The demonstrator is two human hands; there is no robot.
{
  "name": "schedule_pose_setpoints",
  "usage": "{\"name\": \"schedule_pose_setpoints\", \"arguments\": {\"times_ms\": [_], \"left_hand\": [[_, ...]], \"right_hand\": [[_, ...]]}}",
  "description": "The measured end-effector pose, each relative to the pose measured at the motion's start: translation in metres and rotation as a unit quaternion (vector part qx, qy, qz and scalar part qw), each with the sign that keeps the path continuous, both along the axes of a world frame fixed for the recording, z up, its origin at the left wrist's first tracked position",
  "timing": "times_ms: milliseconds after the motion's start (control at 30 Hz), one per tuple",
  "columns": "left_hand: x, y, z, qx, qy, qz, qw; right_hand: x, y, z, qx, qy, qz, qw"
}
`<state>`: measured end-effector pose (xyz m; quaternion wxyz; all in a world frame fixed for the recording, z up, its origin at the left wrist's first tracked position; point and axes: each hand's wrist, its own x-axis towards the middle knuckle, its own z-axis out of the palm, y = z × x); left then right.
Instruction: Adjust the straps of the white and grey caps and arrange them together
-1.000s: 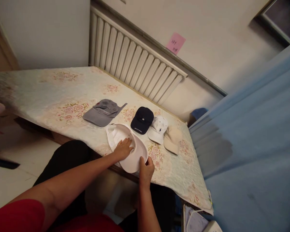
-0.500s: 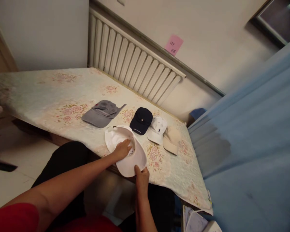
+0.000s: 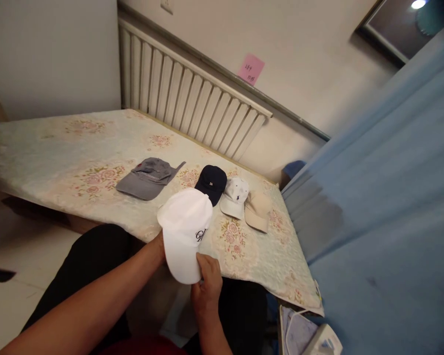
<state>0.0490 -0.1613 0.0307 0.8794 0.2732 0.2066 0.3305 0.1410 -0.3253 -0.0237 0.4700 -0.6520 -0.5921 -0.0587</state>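
A white baseball cap with dark lettering on its front is held over the table's near edge, crown up and brim toward me. My left hand reaches under or into the crown from the left, its fingers hidden by the cap. My right hand is closed on the right edge of the brim, thumb and fingers pinching it. Just behind lies a navy cap, partly covered by the white one. A white cap with a small dark logo and a beige cap follow to its right. A grey cap lies to the left.
The caps lie on a table with a floral cover. A radiator runs along the wall behind it, under a pink note. A blue curtain hangs at the right. A white appliance stands low at the right front.
The white cap has been turned over: its inside faced me, and its lettered outside now shows. My left hand, flat inside the cap before, is now mostly behind it. The right hand keeps the brim.
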Motion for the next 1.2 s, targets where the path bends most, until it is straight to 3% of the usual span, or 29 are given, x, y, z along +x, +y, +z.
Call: {"name": "schedule_pose_setpoints", "arguments": {"times_ms": [133, 267, 467, 633, 733, 1000, 1100, 1200], "left_hand": [[-0.007, -0.008, 0.010, -0.060, -0.036, -0.032, 0.997], [-0.007, -0.016, 0.021, -0.083, -0.066, -0.038, 0.994], [0.007, -0.028, 0.032, -0.025, -0.029, -0.049, 0.998], [0.010, -0.042, 0.047, 0.091, 0.042, -0.043, 0.994], [0.007, -0.050, 0.048, 0.118, 0.046, -0.022, 0.992], [0.004, -0.044, 0.035, -0.028, 0.036, 0.014, 0.999], [-0.006, -0.033, 0.035, -0.084, 0.041, -0.025, 0.995], [-0.018, -0.023, 0.032, -0.139, 0.031, -0.112, 0.983]], "right_hand": [[-0.005, -0.001, -0.003, 0.009, 0.027, -0.016, 0.999], [-0.013, 0.001, -0.001, -0.036, 0.109, -0.021, 0.993], [-0.019, 0.001, 0.012, -0.104, 0.222, -0.036, 0.969], [-0.014, 0.001, 0.006, -0.076, 0.247, -0.079, 0.963], [-0.013, 0.001, 0.001, -0.047, 0.242, -0.091, 0.965], [-0.012, 0.001, 0.009, -0.065, 0.241, -0.066, 0.966], [-0.002, 0.001, 0.001, -0.087, 0.333, 0.004, 0.939], [0.009, 0.003, -0.013, -0.109, 0.517, 0.061, 0.847]]}}
